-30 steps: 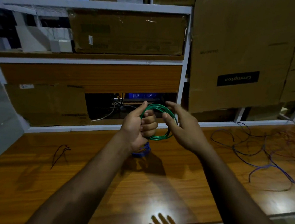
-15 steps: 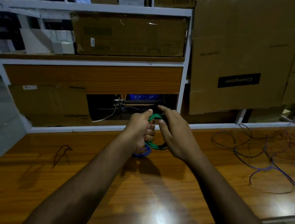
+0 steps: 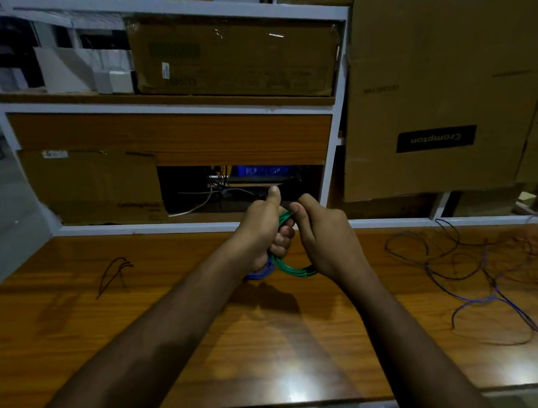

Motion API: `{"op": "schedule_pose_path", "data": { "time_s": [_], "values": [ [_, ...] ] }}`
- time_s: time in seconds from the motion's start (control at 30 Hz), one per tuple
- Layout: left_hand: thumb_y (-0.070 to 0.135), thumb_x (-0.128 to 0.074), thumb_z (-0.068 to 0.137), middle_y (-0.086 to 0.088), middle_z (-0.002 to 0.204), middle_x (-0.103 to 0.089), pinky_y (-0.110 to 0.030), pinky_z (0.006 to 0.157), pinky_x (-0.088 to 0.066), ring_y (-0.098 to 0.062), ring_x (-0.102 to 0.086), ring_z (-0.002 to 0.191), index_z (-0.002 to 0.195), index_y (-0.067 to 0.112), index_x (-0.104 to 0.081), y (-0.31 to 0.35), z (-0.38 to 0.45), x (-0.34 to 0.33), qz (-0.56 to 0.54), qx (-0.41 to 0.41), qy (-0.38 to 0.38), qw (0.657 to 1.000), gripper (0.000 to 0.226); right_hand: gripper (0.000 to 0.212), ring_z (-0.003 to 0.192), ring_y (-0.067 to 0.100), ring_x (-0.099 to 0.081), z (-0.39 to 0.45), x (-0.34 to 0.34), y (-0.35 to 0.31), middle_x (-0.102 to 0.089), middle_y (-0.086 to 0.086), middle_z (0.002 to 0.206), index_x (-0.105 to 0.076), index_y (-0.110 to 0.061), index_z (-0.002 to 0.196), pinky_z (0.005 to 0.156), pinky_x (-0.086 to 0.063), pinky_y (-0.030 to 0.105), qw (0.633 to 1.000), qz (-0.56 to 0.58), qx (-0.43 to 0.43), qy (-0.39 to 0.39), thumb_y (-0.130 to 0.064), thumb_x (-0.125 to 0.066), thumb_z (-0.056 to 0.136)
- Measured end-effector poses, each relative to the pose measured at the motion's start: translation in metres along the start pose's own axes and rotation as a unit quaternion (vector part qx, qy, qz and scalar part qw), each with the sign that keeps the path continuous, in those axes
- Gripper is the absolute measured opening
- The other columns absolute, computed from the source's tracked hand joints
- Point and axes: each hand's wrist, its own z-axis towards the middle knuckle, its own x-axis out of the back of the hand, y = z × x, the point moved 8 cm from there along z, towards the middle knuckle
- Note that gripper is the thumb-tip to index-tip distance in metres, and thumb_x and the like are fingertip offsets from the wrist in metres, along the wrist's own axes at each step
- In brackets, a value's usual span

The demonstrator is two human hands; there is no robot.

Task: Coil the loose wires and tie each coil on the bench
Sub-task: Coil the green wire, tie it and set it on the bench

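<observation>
Head view: both hands meet above the far edge of the wooden surface, and the green wire coil sits between them. The left hand has its fingers curled tight round the coil's left side, thumb upright. The right hand grips the coil's right side, fingers folded over it and thumb pressed against the top strands beside the left thumb. Only the coil's lower arc and a short upper stretch show; the rest is hidden in the hands. A blue wire bundle shows just under the left hand, touching the coil's left end. Well to the right of the coil, loose wires sprawl over the surface, dark, purple and reddish. Well to its left lie thin dark ties. Behind the coil stands a white shelf frame stacked with cardboard boxes.
</observation>
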Motion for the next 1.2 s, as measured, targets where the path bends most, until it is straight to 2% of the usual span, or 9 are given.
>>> {"op": "schedule_pose_path", "data": {
  "time_s": [0.2, 0.3, 0.4, 0.53, 0.67, 0.83, 0.93, 1.03, 1.2],
  "values": [
    [0.036, -0.032, 0.106, 0.003, 0.054, -0.041, -0.020, 0.041, -0.032, -0.009, -0.039, 0.044, 0.076, 0.012, -0.051, -0.013, -0.004, -0.016, -0.040, 0.030, -0.080, 0.996, 0.043, 0.029, 0.052, 0.008, -0.049, -0.010, 0.008, 0.025, -0.049, -0.005, 0.059, -0.052, -0.026, 0.083, 0.044, -0.030, 0.023, 0.995, 0.057, -0.055, 0.058, -0.040, -0.037, 0.105],
    [0.037, -0.033, 0.106, 0.005, 0.053, -0.036, -0.019, 0.041, -0.029, -0.007, -0.034, 0.043, 0.076, 0.014, -0.048, -0.018, -0.005, -0.022, -0.032, 0.025, -0.064, 0.997, 0.041, 0.031, 0.053, 0.007, -0.049, -0.017, 0.008, 0.034, -0.048, -0.006, 0.058, -0.050, -0.027, 0.078, 0.044, -0.029, 0.020, 0.989, 0.096, -0.079, 0.082, -0.037, -0.040, 0.105],
    [0.040, -0.035, 0.106, 0.008, 0.051, -0.031, -0.017, 0.035, -0.023, -0.005, -0.026, 0.039, 0.074, 0.016, -0.044, -0.028, -0.003, -0.025, -0.026, 0.038, -0.040, 0.998, 0.041, 0.022, 0.059, 0.005, -0.052, -0.027, 0.007, 0.037, -0.054, -0.007, 0.067, -0.057, -0.027, 0.091, 0.047, -0.034, 0.017, 0.992, 0.084, -0.067, 0.072, -0.035, -0.042, 0.104],
    [0.042, -0.034, 0.105, 0.008, 0.048, -0.027, -0.017, 0.032, -0.017, -0.005, -0.022, 0.036, 0.070, 0.017, -0.040, -0.040, 0.000, -0.028, -0.036, 0.059, -0.021, 0.997, 0.044, 0.033, 0.081, 0.014, -0.058, -0.039, -0.002, 0.031, -0.058, -0.001, 0.104, -0.050, -0.026, 0.133, 0.061, -0.051, 0.033, 0.998, -0.042, 0.016, -0.049, -0.022, -0.045, 0.100],
    [0.044, -0.034, 0.105, 0.008, 0.046, -0.025, -0.017, 0.032, -0.016, -0.004, -0.020, 0.034, 0.067, 0.018, -0.041, -0.051, -0.004, -0.035, -0.044, 0.082, -0.020, 0.995, 0.046, 0.010, 0.070, 0.023, -0.055, -0.045, -0.002, 0.040, -0.056, 0.003, 0.093, -0.051, -0.019, 0.107, 0.055, -0.045, 0.039, 0.991, -0.118, 0.030, -0.049, -0.023, -0.045, 0.101],
    [0.045, -0.036, 0.104, 0.009, 0.046, -0.026, -0.016, 0.033, -0.021, -0.004, -0.022, 0.034, 0.068, 0.018, -0.040, -0.066, -0.009, -0.021, -0.034, 0.076, -0.004, 0.997, 0.045, 0.030, 0.058, 0.005, -0.048, -0.046, -0.022, 0.052, -0.052, -0.008, 0.064, -0.050, -0.027, 0.075, 0.054, -0.035, 0.026, 0.987, 0.148, -0.006, -0.064, -0.029, -0.044, 0.104],
    [0.042, -0.040, 0.103, 0.007, 0.048, -0.027, -0.016, 0.033, -0.018, -0.004, -0.024, 0.035, 0.069, 0.016, -0.041, -0.076, -0.014, -0.002, -0.039, 0.072, 0.007, 0.997, 0.043, 0.039, 0.055, 0.009, -0.047, -0.050, -0.056, 0.057, -0.052, -0.006, 0.058, -0.051, -0.023, 0.067, 0.057, -0.035, 0.033, 0.949, 0.283, -0.083, -0.116, -0.034, -0.042, 0.103],
    [0.041, -0.039, 0.104, 0.008, 0.047, -0.029, -0.015, 0.031, -0.017, -0.003, -0.024, 0.034, 0.068, 0.016, -0.042, -0.088, -0.013, 0.026, -0.044, 0.082, 0.019, 0.996, 0.043, 0.041, 0.054, 0.011, -0.046, -0.057, -0.093, 0.051, -0.052, 0.000, 0.058, -0.054, -0.015, 0.068, 0.055, -0.034, 0.030, 0.898, 0.381, -0.172, -0.135, -0.030, -0.043, 0.105],
    [0.043, -0.037, 0.103, 0.009, 0.047, -0.026, -0.017, 0.031, -0.013, -0.004, -0.019, 0.034, 0.065, 0.018, -0.041, -0.112, -0.006, 0.089, -0.085, 0.148, 0.032, 0.985, 0.046, 0.043, 0.047, 0.012, -0.042, -0.054, -0.127, 0.016, -0.045, 0.000, 0.054, -0.050, -0.018, 0.070, 0.045, -0.028, 0.034, 0.994, 0.059, -0.066, -0.057, -0.042, -0.036, 0.104]
  ]
}}
